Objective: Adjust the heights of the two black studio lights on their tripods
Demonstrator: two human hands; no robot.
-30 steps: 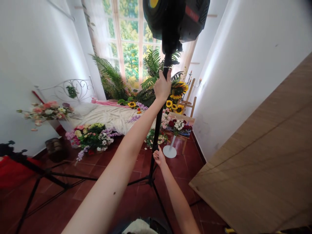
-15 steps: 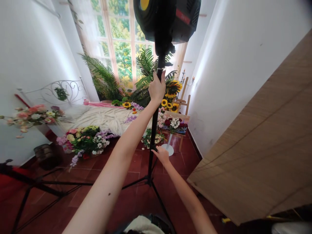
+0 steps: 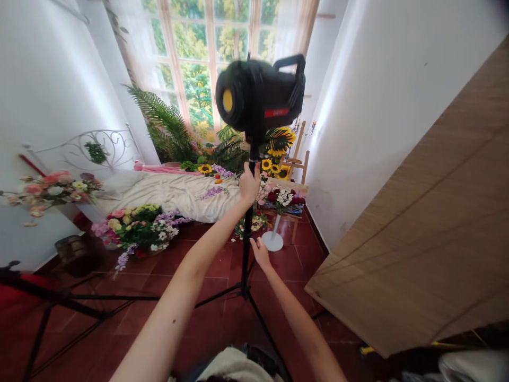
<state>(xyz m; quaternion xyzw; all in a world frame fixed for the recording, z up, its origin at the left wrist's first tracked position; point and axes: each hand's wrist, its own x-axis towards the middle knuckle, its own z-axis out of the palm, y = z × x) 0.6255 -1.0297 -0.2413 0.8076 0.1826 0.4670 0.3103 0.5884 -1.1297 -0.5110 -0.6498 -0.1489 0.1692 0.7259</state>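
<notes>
A black studio light (image 3: pixel 260 95) with a yellow round front and a top handle sits on a black light stand (image 3: pixel 245 265). My left hand (image 3: pixel 249 187) is wrapped around the stand's pole just below the light. Lower down, my right hand (image 3: pixel 261 253) is closed at the pole's collar, thumb against it; the knob there is mostly hidden by the fingers. The stand's legs are spread on the red tiled floor (image 3: pixel 207 307).
A bed with cream cloth (image 3: pixel 175 193) and flower bunches (image 3: pixel 139 228) lies ahead. Another black stand (image 3: pixel 67 302) is at left. A wooden easel (image 3: pixel 296 159) and a white round base (image 3: pixel 272 241) stand beyond the pole. A large tan panel (image 3: pixel 421 223) leans in from the right.
The studio light has come down with the upper pole, and my left hand has lowered with it. My right hand stays at the collar, shifted very slightly.
</notes>
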